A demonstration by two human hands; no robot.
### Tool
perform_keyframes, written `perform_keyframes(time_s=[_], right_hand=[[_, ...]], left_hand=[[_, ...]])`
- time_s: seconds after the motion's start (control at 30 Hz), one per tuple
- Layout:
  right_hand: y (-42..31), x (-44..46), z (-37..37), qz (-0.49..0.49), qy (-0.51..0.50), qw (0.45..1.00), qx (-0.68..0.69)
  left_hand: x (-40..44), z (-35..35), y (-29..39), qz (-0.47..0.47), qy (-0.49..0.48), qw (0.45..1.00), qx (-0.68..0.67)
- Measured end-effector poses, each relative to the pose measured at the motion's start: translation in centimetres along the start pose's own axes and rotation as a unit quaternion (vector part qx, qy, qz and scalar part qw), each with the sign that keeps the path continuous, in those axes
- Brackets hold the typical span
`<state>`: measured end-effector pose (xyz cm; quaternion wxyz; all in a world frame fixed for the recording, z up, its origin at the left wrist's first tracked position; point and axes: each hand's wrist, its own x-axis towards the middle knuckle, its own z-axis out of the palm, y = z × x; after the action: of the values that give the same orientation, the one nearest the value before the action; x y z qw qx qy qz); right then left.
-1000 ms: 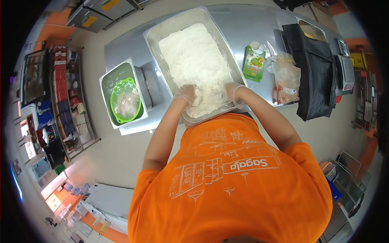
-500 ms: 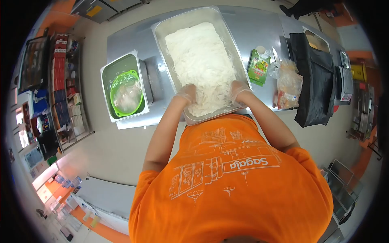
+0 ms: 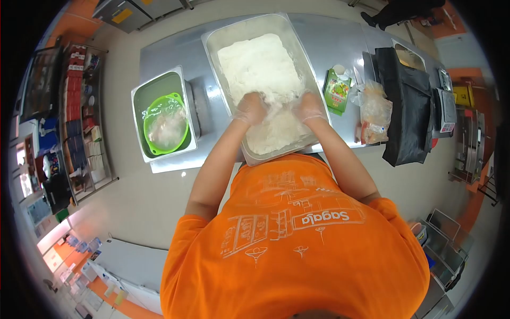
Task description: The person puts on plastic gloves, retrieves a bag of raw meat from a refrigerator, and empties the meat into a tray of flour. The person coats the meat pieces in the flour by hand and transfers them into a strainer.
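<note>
A deep steel pan (image 3: 217, 72) holds a thick bed of white flour (image 3: 259, 61). Both of my hands wear clear plastic gloves and work inside the pan's near half. My left hand (image 3: 251, 108) is curled into the flour by the left wall. Opposite it, my right hand (image 3: 309, 106) bends into the flour by the right wall. Fingertips of both hands are buried. Loose, crumbly flour lies heaped between them, and a smoother patch spreads nearer my body.
Left of the pan stands a steel container (image 3: 139, 111) with a green colander (image 3: 186, 130) of pale, wet pieces, perhaps raw meat. To the right lie a green packet (image 3: 337, 93), a plastic bag (image 3: 376, 114) and a black bag (image 3: 404, 106). A person's dark-clad legs (image 3: 396, 13) show at the far right.
Both hands have moved forward, away from my body, through the flour. The flour near me now lies flatter, with a ridge pushed up between the hands.
</note>
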<state>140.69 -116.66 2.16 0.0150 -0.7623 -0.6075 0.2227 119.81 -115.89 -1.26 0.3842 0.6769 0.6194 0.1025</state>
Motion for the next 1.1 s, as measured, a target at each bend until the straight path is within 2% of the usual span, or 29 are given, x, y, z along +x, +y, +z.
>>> perform_keyframes(time_s=[0.03, 0.13, 0.2, 0.23, 0.33, 0.43, 0.47, 0.57, 0.6, 0.67, 0.7, 0.8, 0.9, 1.0, 1.1], right_hand=[[-1.0, 0.4, -0.5, -0.020, 0.006, 1.000, 0.010], [-2.1, 1.2, -0.8, -0.052, 0.041, 0.998, 0.025], [-2.9, 2.8, -0.8, -0.057, 0.104, 0.993, 0.017], [-4.3, 2.4, -1.3, -0.065, 0.089, 0.994, 0.020], [-7.9, 1.1, -3.4, -0.066, 0.031, 0.997, 0.015], [-10.6, 0.4, -3.4, -0.110, 0.054, 0.992, -0.006], [-13.3, -1.7, -5.4, -0.171, 0.009, 0.984, 0.059], [-20.5, -5.4, -7.6, -0.156, -0.118, 0.963, 0.187], [-22.7, -5.8, -7.7, -0.178, -0.124, 0.963, 0.158], [-25.0, -4.2, -3.3, -0.246, -0.151, 0.923, 0.254], [-26.1, -3.3, -1.0, -0.276, -0.164, 0.898, 0.300], [-31.8, -3.5, 3.1, -0.340, -0.164, 0.905, 0.194], [-35.5, -4.4, 6.6, -0.309, -0.188, 0.918, 0.163], [-35.9, -4.3, 10.5, -0.373, -0.205, 0.892, 0.154], [-33.0, -2.9, 8.4, -0.417, -0.233, 0.869, 0.128]], left_hand=[[0.3, -0.5, 0.2, 0.008, 0.039, 0.999, -0.038], [0.0, -2.5, 3.1, 0.022, 0.029, 0.998, -0.060], [0.8, -2.8, 2.5, 0.064, 0.111, 0.991, -0.033], [0.5, -3.2, 2.0, 0.078, 0.151, 0.985, -0.019], [-1.0, -6.0, 1.4, -0.002, 0.102, 0.989, -0.106], [-5.0, -10.0, 0.6, -0.012, 0.128, 0.982, -0.141], [-7.0, -11.4, -0.3, -0.023, 0.172, 0.976, -0.131], [-12.5, -14.7, -3.3, -0.048, 0.284, 0.953, -0.096], [-14.2, -15.8, -4.7, -0.052, 0.307, 0.946, -0.088], [-16.9, -17.5, -7.8, -0.062, 0.353, 0.932, -0.061], [-18.0, -18.3, -9.5, -0.090, 0.359, 0.928, -0.049], [-20.0, -19.5, -14.1, -0.152, 0.379, 0.913, 0.001], [-19.5, -18.7, -19.2, -0.170, 0.387, 0.904, 0.059], [-19.1, -17.5, -22.6, -0.145, 0.352, 0.919, 0.099], [-20.5, -16.6, -22.9, -0.165, 0.291, 0.935, 0.117]])
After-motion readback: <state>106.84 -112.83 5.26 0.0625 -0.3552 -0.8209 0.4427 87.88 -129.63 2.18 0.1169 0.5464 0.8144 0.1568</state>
